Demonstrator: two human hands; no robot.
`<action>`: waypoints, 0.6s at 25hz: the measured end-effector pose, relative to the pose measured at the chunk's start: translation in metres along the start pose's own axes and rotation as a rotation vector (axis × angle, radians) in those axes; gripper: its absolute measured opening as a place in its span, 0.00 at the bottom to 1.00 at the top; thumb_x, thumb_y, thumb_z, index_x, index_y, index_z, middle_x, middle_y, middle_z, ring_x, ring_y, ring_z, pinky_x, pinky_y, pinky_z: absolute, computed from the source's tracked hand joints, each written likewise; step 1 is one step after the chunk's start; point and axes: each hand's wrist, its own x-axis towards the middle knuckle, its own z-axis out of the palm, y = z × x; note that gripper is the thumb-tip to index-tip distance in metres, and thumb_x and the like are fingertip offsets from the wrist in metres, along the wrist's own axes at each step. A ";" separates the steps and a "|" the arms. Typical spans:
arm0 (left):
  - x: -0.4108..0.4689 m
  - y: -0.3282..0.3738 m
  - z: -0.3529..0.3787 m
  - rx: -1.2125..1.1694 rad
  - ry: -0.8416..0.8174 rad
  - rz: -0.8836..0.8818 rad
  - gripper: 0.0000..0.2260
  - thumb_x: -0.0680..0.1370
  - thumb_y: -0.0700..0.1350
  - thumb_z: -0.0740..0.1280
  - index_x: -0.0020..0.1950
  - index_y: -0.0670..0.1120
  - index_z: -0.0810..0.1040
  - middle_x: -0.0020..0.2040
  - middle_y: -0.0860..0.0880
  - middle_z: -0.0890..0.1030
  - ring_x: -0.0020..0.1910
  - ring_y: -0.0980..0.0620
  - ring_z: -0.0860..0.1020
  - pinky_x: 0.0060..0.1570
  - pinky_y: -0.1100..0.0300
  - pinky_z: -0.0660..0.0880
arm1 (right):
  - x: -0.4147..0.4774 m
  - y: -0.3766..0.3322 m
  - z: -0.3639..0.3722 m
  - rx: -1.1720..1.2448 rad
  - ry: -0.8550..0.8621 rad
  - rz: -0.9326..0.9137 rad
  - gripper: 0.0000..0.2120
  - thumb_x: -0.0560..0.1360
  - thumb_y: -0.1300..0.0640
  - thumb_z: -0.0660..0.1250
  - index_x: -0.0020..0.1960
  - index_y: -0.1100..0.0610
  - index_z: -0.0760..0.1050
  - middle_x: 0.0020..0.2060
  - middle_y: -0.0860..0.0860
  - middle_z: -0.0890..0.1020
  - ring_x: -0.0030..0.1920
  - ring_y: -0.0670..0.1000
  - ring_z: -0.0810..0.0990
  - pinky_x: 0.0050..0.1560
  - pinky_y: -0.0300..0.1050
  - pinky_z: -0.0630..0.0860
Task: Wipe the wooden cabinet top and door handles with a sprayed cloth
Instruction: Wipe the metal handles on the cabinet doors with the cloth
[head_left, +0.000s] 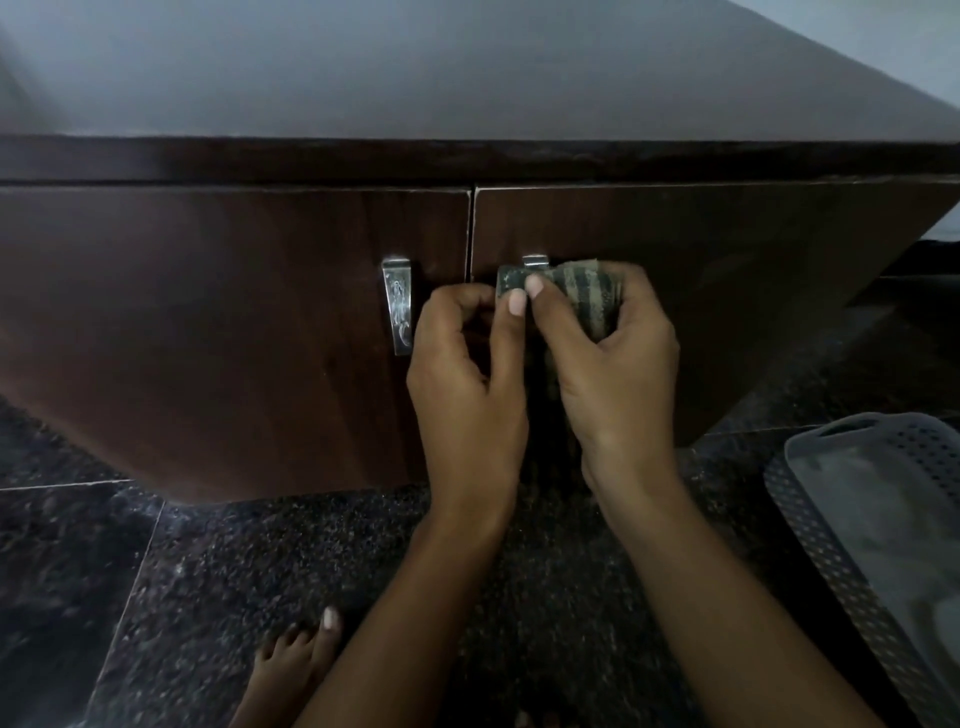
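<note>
A dark wooden cabinet (208, 312) with two doors stands in front of me, its top (467, 62) seen from above. The left door's metal handle (397, 304) is bare. Only the top tip of the right door's handle (535, 260) shows; the rest is wrapped in a striped grey-green cloth (587, 296). My right hand (608, 364) is shut on the cloth around that handle. My left hand (467, 364) pinches the cloth's left end with thumb and fingers, right beside the door gap.
The floor (260, 571) is dark speckled granite tiles. A grey perforated plastic basket (872, 519) sits on the floor at the lower right. My bare foot (296, 670) shows at the bottom, left of my arms.
</note>
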 end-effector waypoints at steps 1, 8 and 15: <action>0.002 0.000 0.000 0.004 0.007 0.004 0.06 0.78 0.48 0.63 0.49 0.46 0.75 0.45 0.48 0.80 0.44 0.53 0.79 0.43 0.61 0.75 | 0.001 -0.001 0.002 -0.011 0.008 0.000 0.07 0.72 0.55 0.70 0.42 0.48 0.72 0.34 0.44 0.79 0.34 0.38 0.79 0.34 0.30 0.75; 0.006 -0.001 0.001 0.037 0.026 0.025 0.05 0.77 0.47 0.65 0.47 0.46 0.76 0.43 0.49 0.81 0.43 0.54 0.79 0.42 0.64 0.75 | 0.007 0.001 0.002 0.131 -0.014 0.207 0.05 0.71 0.55 0.71 0.45 0.52 0.76 0.42 0.51 0.84 0.43 0.50 0.84 0.47 0.50 0.82; 0.004 -0.004 0.000 0.024 0.022 0.021 0.04 0.77 0.47 0.64 0.46 0.47 0.76 0.42 0.52 0.79 0.41 0.58 0.76 0.40 0.68 0.72 | 0.005 0.000 0.001 0.142 -0.006 0.197 0.03 0.71 0.56 0.71 0.43 0.52 0.76 0.38 0.49 0.83 0.41 0.50 0.84 0.43 0.47 0.82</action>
